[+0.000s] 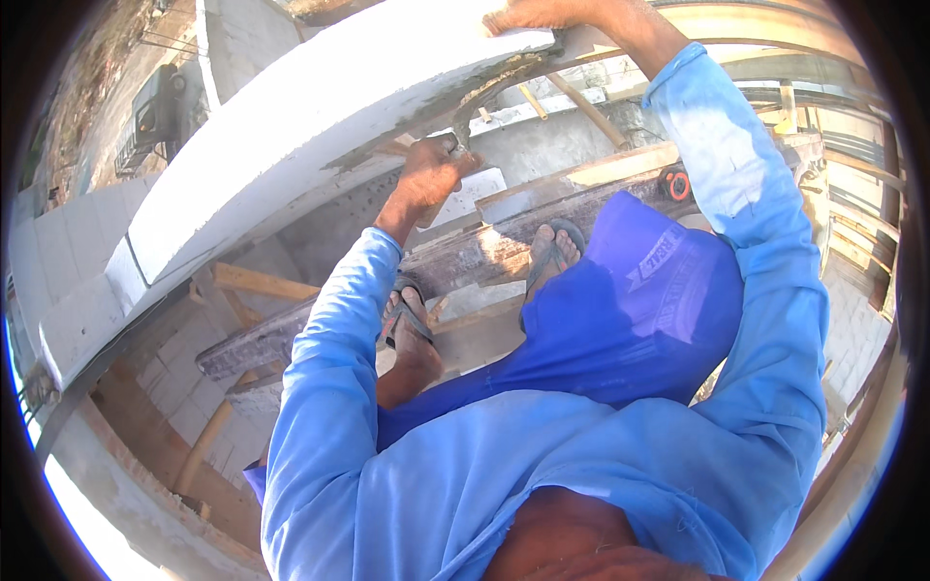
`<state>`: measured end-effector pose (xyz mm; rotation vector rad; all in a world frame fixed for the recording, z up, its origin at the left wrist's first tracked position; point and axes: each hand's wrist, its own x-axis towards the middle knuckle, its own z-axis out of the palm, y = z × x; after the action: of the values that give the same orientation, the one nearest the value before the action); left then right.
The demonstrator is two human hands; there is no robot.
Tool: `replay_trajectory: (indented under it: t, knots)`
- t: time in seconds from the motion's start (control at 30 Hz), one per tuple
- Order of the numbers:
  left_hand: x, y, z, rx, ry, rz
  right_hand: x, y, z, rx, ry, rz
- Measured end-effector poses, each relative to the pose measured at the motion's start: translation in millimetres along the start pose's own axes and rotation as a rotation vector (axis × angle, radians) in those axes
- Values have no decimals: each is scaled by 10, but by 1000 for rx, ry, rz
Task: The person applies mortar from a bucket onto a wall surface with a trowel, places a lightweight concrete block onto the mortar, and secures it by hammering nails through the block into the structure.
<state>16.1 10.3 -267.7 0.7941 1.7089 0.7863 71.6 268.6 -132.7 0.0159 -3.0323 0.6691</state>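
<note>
My left hand [431,177] is closed round a mortar-smeared trowel [463,124], held beside the underside of a long white block course [320,107]. Much of the trowel's handle is hidden by my fingers. Wet grey mortar [499,85] clings along the lower edge of the blocks, close to the trowel. Up at the top edge of the view, my right hand [542,14] lies over the end of the white blocks, its fingers laid on the surface and partly lost in glare.
My sandalled feet stand on a rough wooden plank [455,257]. An orange-and-black tape measure [675,184] lies on the planking to the right. Timber props [262,281] and a lower block wall [189,387] are below on the left. A dark vehicle [155,111] stands far below.
</note>
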Motion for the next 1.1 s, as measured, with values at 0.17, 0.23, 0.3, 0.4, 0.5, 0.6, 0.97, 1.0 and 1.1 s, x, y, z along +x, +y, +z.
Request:
replay_trajectory:
  t: [0.17,0.23,0.3,0.4,0.5,0.6,0.97,1.0,1.1]
  knots:
    - [-66,-206,-242,21,48,7,44,-126,-56,-9,-97,131]
    - [-122,-304,-377,89,87,-20,24,-105,-45,-4,-81,119]
    - [-213,-396,-541,155,112,-54,22,-107,-53,-15,-63,95]
    - [-409,-547,-807,223,100,-132,29,-125,-73,-25,-48,77]
    - [-603,-610,-880,223,43,-189,-25,-50,-33,-22,-33,89]
    - [-677,-496,-711,291,49,-116,13,-38,-4,-55,-7,60]
    - [-105,77,-224,232,101,9,2,-16,-41,14,-62,22]
    - [-129,-29,-296,241,106,-33,-1,-73,-36,7,-70,29]
    - [-309,-156,-593,306,99,-125,19,-126,-86,-29,-53,43]
